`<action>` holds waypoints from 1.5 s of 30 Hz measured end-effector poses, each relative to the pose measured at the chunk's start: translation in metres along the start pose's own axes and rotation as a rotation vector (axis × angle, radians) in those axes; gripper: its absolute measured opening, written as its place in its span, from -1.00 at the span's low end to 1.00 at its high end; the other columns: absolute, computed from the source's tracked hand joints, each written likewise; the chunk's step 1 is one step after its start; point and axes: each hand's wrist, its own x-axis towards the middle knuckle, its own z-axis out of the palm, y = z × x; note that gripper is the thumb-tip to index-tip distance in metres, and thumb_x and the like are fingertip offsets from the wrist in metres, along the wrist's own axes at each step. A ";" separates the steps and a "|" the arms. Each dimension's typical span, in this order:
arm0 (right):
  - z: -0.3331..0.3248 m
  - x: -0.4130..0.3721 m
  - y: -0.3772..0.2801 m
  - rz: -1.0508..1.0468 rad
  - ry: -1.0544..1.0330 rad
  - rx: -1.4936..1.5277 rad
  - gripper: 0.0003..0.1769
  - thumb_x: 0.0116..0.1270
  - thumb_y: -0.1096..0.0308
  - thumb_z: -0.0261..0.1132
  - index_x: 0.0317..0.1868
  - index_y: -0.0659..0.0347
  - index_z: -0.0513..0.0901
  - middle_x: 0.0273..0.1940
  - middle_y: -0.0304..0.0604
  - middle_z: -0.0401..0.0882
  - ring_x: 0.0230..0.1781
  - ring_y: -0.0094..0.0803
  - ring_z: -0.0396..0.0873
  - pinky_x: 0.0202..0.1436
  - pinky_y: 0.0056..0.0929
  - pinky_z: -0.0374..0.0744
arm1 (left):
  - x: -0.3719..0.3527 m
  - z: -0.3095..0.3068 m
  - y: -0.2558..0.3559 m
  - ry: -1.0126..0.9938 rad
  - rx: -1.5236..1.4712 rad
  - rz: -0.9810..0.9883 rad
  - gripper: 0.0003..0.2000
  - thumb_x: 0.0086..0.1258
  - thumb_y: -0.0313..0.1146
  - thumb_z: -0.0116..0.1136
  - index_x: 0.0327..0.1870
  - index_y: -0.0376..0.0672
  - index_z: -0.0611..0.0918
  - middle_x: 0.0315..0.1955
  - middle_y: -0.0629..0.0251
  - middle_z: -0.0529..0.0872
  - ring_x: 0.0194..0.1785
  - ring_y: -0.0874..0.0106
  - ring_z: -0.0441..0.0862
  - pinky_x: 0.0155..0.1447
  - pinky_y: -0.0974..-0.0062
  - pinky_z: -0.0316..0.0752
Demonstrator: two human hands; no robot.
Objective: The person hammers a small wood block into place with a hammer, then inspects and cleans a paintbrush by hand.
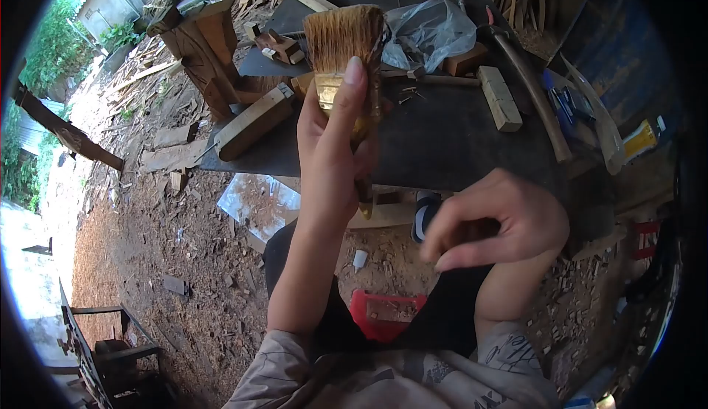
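Observation:
My left hand (335,140) is closed around a wide paintbrush (344,40), held upright in front of me with its brown bristles up. The thumb presses along the metal ferrule, and the handle's end shows below the fingers. To the right and lower, my right hand (501,221) is raised, slightly smeared. Its fingers are curled, with a gap between them and the thumb, and nothing shows in it. Behind both hands is a dark tabletop (435,143).
On the table lie a clear plastic bag (431,29), wooden blocks (499,98), a wooden plane (254,123) and a long curved handle (535,95). A carved wooden piece (199,59) stands at the left. A red plastic stool (383,313) is below me; wood chips cover the ground.

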 end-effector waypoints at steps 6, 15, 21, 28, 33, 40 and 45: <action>0.021 0.016 0.008 0.084 0.635 -0.179 -0.78 0.45 0.29 0.49 -0.04 0.22 0.74 -0.44 -0.37 0.66 -0.49 -0.74 0.55 -0.43 -0.65 0.43 | -0.002 0.014 -0.008 0.039 0.099 0.186 -0.67 0.62 -0.08 0.30 0.03 -0.18 0.59 -0.43 0.46 0.64 -0.60 0.74 0.36 -0.53 0.69 0.13; 0.028 0.035 0.011 -0.097 1.054 0.006 -0.84 0.49 0.35 0.49 -0.09 0.26 0.73 -0.43 -0.45 0.58 -0.43 -0.82 0.45 -0.37 -0.76 0.33 | -0.008 0.015 -0.011 -0.048 0.216 0.283 -0.65 0.53 -0.27 0.44 0.06 -0.27 0.53 -0.14 0.33 0.74 -0.11 0.65 0.64 -0.02 0.67 0.54; 0.029 0.043 0.017 -0.148 1.125 0.014 -0.82 0.44 0.41 0.53 -0.11 0.29 0.72 -0.39 -0.43 0.63 -0.41 -0.81 0.48 -0.34 -0.75 0.38 | -0.008 0.017 -0.020 -0.095 0.286 0.366 -0.65 0.51 -0.28 0.47 0.01 -0.27 0.51 -0.17 0.31 0.75 -0.11 0.67 0.63 -0.04 0.67 0.53; 0.028 0.039 0.016 -0.115 1.137 0.050 -0.84 0.43 0.44 0.53 -0.11 0.29 0.72 -0.36 -0.41 0.64 -0.38 -0.80 0.49 -0.31 -0.74 0.40 | -0.008 0.018 -0.019 -0.078 0.309 0.365 -0.64 0.49 -0.30 0.48 0.01 -0.28 0.51 -0.18 0.30 0.77 -0.15 0.66 0.65 -0.07 0.67 0.55; 0.028 0.041 0.016 -0.130 1.103 0.062 -0.84 0.44 0.44 0.52 -0.10 0.29 0.71 -0.34 -0.40 0.64 -0.37 -0.81 0.48 -0.32 -0.75 0.39 | -0.010 0.020 -0.018 -0.087 0.289 0.350 -0.64 0.49 -0.31 0.48 0.01 -0.29 0.51 -0.17 0.28 0.78 -0.12 0.66 0.66 -0.04 0.66 0.56; 0.028 0.038 0.018 -0.165 1.048 0.099 -0.83 0.44 0.42 0.51 -0.12 0.28 0.69 -0.33 -0.38 0.66 -0.38 -0.82 0.49 -0.34 -0.76 0.39 | -0.008 0.018 -0.019 -0.070 0.308 0.359 -0.63 0.49 -0.28 0.49 0.02 -0.29 0.53 -0.18 0.30 0.78 -0.12 0.65 0.65 -0.03 0.65 0.56; 0.029 0.034 0.016 -0.079 0.996 0.020 -0.85 0.47 0.39 0.46 -0.15 0.28 0.68 -0.31 -0.39 0.66 -0.45 -0.83 0.48 -0.41 -0.74 0.39 | -0.008 0.018 -0.018 -0.050 0.294 0.369 -0.62 0.48 -0.26 0.50 0.02 -0.29 0.53 -0.18 0.30 0.77 -0.13 0.66 0.63 -0.03 0.65 0.54</action>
